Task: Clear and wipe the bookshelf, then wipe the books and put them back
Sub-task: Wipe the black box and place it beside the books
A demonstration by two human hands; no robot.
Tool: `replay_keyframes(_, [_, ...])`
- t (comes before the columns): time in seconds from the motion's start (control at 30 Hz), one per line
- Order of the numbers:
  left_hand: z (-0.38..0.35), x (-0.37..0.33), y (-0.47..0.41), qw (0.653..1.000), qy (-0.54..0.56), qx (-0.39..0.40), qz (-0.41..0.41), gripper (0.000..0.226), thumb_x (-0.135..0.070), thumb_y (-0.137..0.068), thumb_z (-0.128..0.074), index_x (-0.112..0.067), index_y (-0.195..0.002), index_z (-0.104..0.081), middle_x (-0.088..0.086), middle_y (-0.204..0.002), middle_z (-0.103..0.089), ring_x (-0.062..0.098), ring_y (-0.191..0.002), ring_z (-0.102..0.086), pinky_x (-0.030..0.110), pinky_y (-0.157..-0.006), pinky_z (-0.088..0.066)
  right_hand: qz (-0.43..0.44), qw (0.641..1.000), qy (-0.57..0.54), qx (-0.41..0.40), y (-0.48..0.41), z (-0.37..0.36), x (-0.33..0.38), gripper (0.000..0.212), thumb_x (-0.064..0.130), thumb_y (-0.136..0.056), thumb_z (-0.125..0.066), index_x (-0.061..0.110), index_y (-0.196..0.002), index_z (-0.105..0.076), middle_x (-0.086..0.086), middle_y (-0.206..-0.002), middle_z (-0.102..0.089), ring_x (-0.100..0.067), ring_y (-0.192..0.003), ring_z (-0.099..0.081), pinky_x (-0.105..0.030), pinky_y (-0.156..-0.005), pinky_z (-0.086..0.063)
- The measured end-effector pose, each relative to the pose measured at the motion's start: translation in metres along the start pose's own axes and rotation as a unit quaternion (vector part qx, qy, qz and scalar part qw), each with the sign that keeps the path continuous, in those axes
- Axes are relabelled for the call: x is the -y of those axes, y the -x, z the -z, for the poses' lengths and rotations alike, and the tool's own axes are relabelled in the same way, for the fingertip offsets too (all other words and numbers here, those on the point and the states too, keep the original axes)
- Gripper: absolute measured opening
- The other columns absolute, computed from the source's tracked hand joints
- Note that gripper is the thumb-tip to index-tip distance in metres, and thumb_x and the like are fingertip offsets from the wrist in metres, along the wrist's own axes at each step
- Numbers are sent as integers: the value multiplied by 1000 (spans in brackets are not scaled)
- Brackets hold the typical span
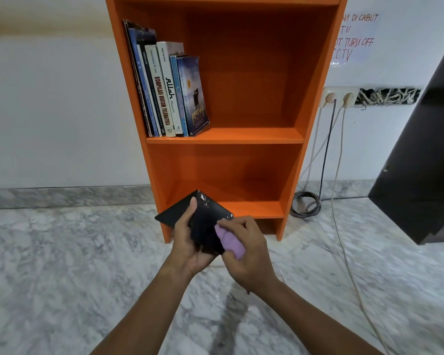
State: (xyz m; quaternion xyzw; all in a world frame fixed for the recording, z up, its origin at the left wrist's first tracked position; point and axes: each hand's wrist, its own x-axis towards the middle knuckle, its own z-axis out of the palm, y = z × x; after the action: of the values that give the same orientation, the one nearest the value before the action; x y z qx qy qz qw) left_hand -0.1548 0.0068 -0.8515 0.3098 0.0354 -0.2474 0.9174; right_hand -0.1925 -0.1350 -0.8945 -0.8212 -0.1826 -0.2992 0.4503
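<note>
An orange bookshelf [292,137] stands against the white wall. Several books [169,90] stand upright at the left end of its middle shelf; the lower shelf holds nothing. In front of the lower shelf, my left hand [187,242] grips a black book [205,221] from the left side, thumb on its cover. My right hand [249,254] holds a purple cloth [228,240] and presses it against the book's lower right edge.
The floor [62,265] is grey marble. A double wall socket [340,97] with cables [326,149] sits right of the shelf, and a coiled cable [305,203] lies on the floor. A dark panel [420,162] leans in at far right.
</note>
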Motion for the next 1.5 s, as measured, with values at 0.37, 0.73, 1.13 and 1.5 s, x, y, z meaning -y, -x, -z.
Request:
replay_keyframes(0.37, [-6, 6, 10, 995, -43, 55, 65, 49, -50, -99, -55, -16, -133, -64, 9, -132, -65, 28, -125, -61, 43, -103, -46, 19, 998, -19, -49, -44, -8, 11, 30, 9, -95, -68, 17, -124, -71, 7, -134, -66, -13, -120, -58, -25, -99, -47])
replay_keyframes(0.73, [9, 10, 13, 988, -124, 39, 79, 48, -42, -78, -76, -3, -107, -77, 19, -109, -72, 34, -91, -71, 39, -74, -59, -371, 921, -116, 30, -32, 14, -48, 25, 14, -101, -51, 14, -101, -76, -6, -92, -76, -12, -86, -68, -21, -75, -51])
replay_keyframes(1.13, [7, 17, 3, 984, -161, 64, 45, 59, -41, -72, -85, -10, -121, -71, 23, -118, -63, 41, -100, -59, 53, -90, -44, -253, 944, -210, 27, -55, 18, 22, 30, 29, -109, -43, 19, -115, -71, 21, -72, -65, 2, -65, -62, -17, -63, -47])
replay_keyframes(1.5, [9, -1, 12, 931, -339, 101, 91, 82, -41, -48, -96, -2, -116, -72, 26, -116, -66, 41, -104, -58, 49, -95, -43, -365, 894, -177, 190, -47, 35, -25, 24, 29, -97, -55, 18, -104, -76, -10, -105, -76, -31, -107, -70, -44, -97, -55])
